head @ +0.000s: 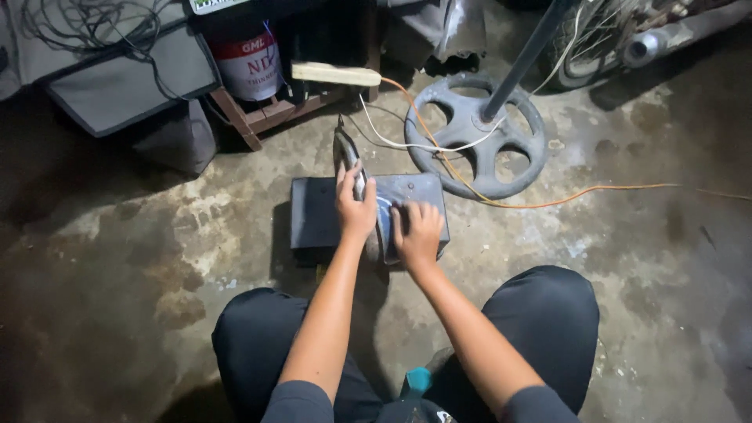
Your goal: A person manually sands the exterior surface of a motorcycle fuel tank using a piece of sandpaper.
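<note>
Left hand (356,207) clenched on iron (350,168), right hand (417,233) pressing flat beside it on grey box (313,215). Iron judged heavy, rigid, smooth metal; grip by handle.

The floor (117,258) left of the grey box (313,215) lies open, and so does the wide stretch to the right, crossed only by the thin orange wire (595,189). Behind the box the way is crowded: the round fan base (470,149) with its slanting pole (521,59) sits just beside the box's far right corner, and white and orange wires run across it toward the wooden stick (335,74). Farther back left, a wooden frame (258,117) with a bucket (249,66) and a grey panel (129,82) block the way. On the near side, the knees (540,313) hem in the box.
</note>
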